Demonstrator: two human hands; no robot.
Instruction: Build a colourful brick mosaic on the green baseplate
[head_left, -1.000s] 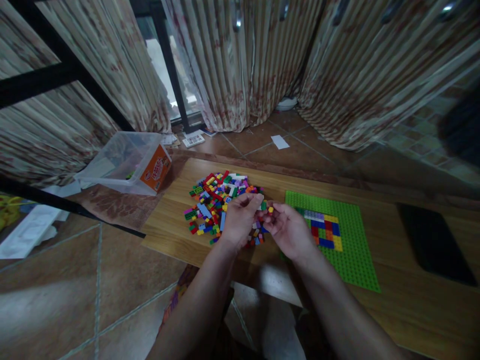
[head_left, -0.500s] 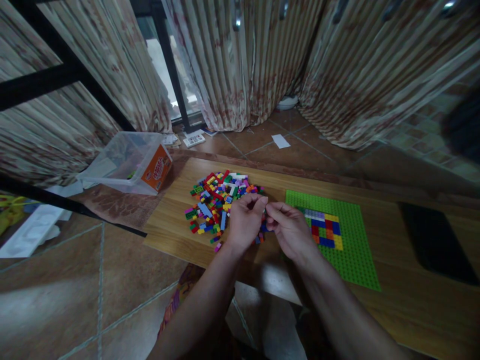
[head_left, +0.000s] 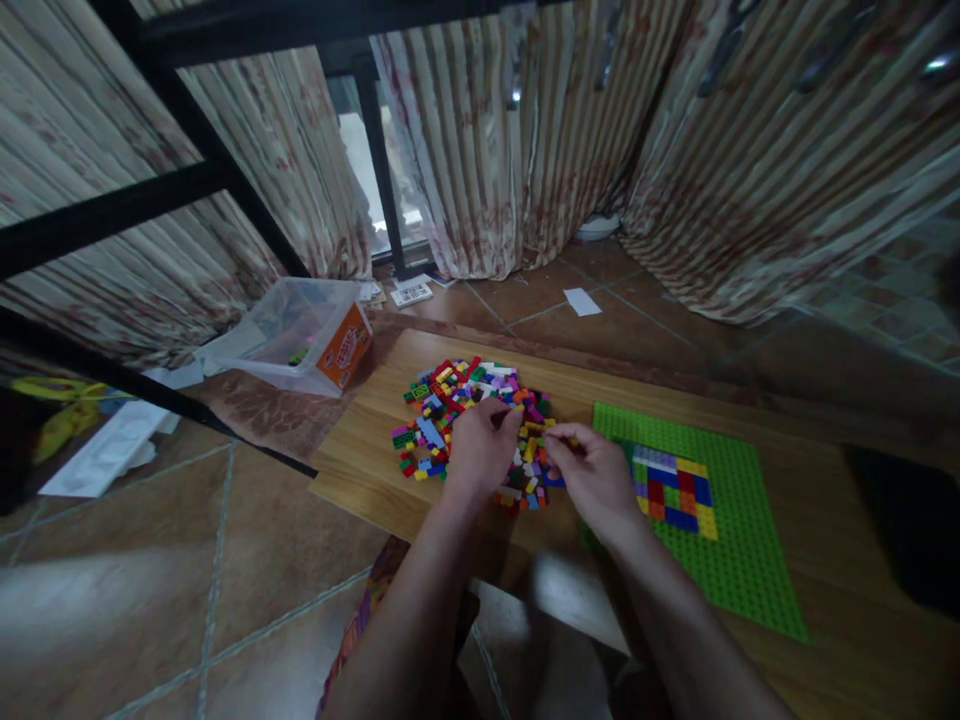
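In the middle of the frame, the left hand (head_left: 484, 452) and right hand (head_left: 598, 482) meet the pile of bricks (head_left: 452, 395) on the counter (head_left: 360, 445), fingers narrow; whether they grip any brick, I cannot tell. Right of centre, a green baseplate (head_left: 750, 570) carries joined bricks (head_left: 681, 500).

Both hands (head_left: 484, 455) over a colourful brick pile (head_left: 448, 402), green baseplate (head_left: 739, 500) alongside, wooden table (head_left: 360, 445)

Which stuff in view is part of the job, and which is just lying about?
Likely in the job:
brick pile, left hand and right hand at it
green baseplate
built patch on it

Seemingly lying about:
clear bin
white sheet on the floor
white tray
black slab
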